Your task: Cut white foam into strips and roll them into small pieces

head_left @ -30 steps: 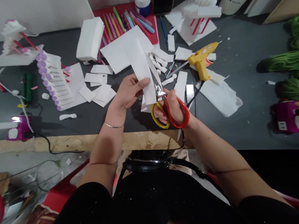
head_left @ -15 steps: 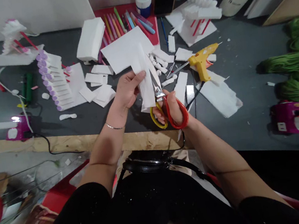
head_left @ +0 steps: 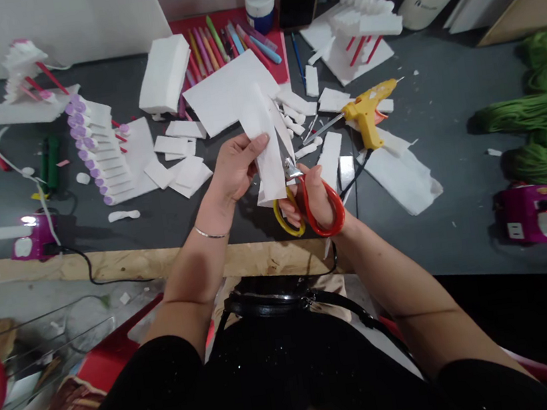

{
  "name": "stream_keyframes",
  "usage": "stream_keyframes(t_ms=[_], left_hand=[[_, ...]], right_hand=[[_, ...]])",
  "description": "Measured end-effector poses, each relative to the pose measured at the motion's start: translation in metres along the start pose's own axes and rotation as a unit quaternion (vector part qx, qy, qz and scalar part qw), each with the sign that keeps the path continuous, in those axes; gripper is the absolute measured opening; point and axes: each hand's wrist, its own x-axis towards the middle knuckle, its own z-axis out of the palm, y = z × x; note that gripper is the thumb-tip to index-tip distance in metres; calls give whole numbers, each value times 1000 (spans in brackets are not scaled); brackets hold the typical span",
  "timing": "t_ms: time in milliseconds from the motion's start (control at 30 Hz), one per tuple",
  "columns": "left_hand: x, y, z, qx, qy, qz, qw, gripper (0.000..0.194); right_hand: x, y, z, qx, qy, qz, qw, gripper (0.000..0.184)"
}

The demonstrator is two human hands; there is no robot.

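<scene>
Pinches the white strip (head_left: 269, 165) near mid-frame in the left hand (head_left: 234, 170), fingers closed on it, thumb on top. Grips the scissors (head_left: 293, 169) just right of it in the right hand (head_left: 319, 195), fingers curled around the spread handles. Shows a glue gun (head_left: 368, 118) right of centre on the bench (head_left: 408, 234), markers (head_left: 216, 37) at upper centre, yarn (head_left: 533, 110) at far right.

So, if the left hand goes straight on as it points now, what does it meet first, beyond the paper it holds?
The left hand would probably meet the scissors, just beyond its white paper. This one view leaves depth unclear, so it might pass above or below them.
</scene>
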Motion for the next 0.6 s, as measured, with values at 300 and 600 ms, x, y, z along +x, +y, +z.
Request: stream_keyframes(t_ms=[300,600], left_hand=[[-1,-1,-3,-3,-19,3,1000,37],[1,1,-4,-16,1,34,999,40]], right_hand=[[-1,2,-2,5,4,-27,1000,65],[-3,2,-4,-18,-4,-11,1000,64]])
